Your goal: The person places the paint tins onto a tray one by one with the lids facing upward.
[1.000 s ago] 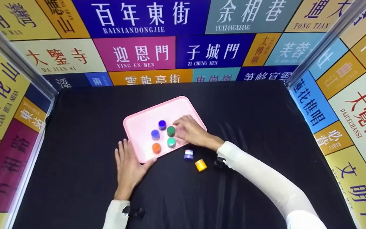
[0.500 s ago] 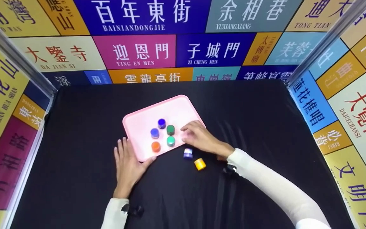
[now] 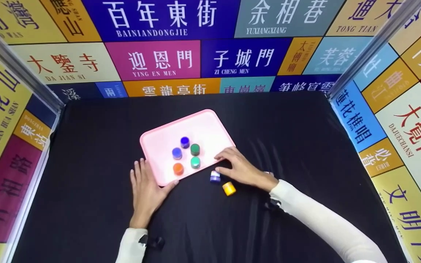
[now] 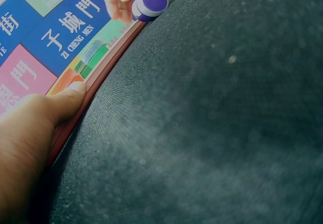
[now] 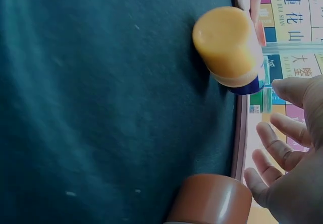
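My left hand (image 3: 147, 188) rests at the near-left corner of a pink tray (image 3: 174, 131), fingers straight along its side and thumb on its front rim, as the left wrist view also shows. Five small paint jars stand on the tray: orange (image 3: 178, 168), light green (image 3: 195, 162), dark green (image 3: 194, 149), violet (image 3: 177, 153) and dark blue (image 3: 185, 142). Over the tray's right front edge, my right hand (image 3: 240, 168) has loosely bent, spread fingers with nothing between them. Its thumb tip is right beside a purple jar (image 3: 215, 176) with a white band, on the black cloth.
A yellow jar (image 3: 228, 189) lies on its side on the black cloth (image 3: 203, 226), near the purple one. In the right wrist view a brown jar (image 5: 212, 199) is close below the right hand. Printed panels (image 3: 152, 60) wall the table at back and sides.
My right hand has drawn back from beside the dark green jar, rightward and toward me, to the purple jar at the tray's edge. My left hand keeps its place on the tray.
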A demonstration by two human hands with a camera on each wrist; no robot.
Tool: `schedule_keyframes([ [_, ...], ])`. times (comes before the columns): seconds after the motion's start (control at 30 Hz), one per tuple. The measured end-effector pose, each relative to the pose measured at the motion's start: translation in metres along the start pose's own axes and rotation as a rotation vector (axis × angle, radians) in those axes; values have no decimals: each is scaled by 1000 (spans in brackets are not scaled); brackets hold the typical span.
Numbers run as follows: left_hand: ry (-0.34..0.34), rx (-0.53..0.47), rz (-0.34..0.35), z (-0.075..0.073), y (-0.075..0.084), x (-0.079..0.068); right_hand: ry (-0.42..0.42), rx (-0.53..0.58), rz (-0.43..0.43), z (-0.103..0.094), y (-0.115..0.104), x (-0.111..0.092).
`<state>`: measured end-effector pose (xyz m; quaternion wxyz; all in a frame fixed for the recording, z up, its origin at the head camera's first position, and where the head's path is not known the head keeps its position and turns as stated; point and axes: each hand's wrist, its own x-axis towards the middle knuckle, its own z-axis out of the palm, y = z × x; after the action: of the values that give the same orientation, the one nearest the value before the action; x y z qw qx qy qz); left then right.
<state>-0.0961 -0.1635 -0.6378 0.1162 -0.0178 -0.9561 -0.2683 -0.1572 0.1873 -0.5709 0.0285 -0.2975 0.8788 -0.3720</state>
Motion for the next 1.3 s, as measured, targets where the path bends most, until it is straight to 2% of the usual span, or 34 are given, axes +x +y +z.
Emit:
schedule_keyframes([
  [0.53, 13, -7, 1, 0, 1, 1, -17, 9, 9, 5, -7, -27],
  [0.83, 0, -6, -8, 0, 0, 0, -10, -16, -3, 8, -6, -31],
  [1.3, 4, -3, -7, 0, 1, 1, -25, -31, 30, 14, -10, -29],
])
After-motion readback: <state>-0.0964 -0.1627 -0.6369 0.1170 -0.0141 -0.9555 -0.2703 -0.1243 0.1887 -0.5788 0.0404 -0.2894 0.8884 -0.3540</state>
